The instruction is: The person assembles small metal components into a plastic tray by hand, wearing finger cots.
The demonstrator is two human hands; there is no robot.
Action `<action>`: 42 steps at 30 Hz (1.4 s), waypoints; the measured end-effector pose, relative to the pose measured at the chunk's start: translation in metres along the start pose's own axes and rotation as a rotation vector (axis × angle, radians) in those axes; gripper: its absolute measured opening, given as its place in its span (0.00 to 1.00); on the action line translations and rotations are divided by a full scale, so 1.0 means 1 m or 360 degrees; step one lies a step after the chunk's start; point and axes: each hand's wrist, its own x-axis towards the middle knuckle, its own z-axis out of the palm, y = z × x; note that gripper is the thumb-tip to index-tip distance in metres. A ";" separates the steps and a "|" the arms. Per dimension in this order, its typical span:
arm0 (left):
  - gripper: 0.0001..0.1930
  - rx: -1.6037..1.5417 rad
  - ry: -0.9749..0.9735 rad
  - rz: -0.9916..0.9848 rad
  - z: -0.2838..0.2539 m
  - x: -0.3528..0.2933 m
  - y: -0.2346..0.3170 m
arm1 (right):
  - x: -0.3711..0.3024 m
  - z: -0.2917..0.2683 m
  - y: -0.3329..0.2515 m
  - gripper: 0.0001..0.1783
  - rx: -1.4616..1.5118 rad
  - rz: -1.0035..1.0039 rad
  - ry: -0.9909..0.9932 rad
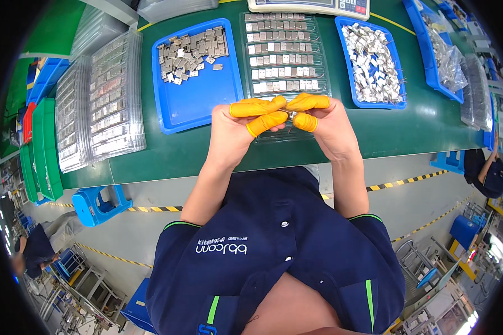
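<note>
Looking at a big green table (195, 149) here. On it, a clear tray (285, 66) with rows of small blocky parts, plus a blue tray (201, 103) to its left, loose grey pieces piled toward the far end. To the right, a smaller blue bin (380, 104) full of white bits. Then left hand (237, 125) and right hand (331, 123), close together in yellow finger cots (257, 108), both pinched tight on one tiny metallic part (289, 111) over the clear tray's near end.

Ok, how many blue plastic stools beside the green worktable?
2: one blue plastic stool below the green worktable's left part, another at its right end. Others could be hidden under the table.
</note>
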 end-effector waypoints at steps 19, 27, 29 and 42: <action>0.12 0.0711 0.0564 0.0418 -0.030 0.015 -0.018 | 0.009 -0.015 0.022 0.08 -0.2167 -0.1426 0.0590; 0.13 0.1974 0.0461 0.0920 -0.025 -0.001 -0.019 | 0.016 -0.022 0.037 0.09 -0.2481 -0.1523 0.0495; 0.16 0.2154 0.0227 0.0879 -0.015 -0.009 -0.023 | 0.015 -0.022 0.037 0.10 -0.2479 -0.1438 0.0469; 0.20 0.2548 -0.0162 0.0828 -0.011 -0.002 -0.037 | 0.012 -0.035 0.029 0.10 -0.2214 -0.1249 0.0491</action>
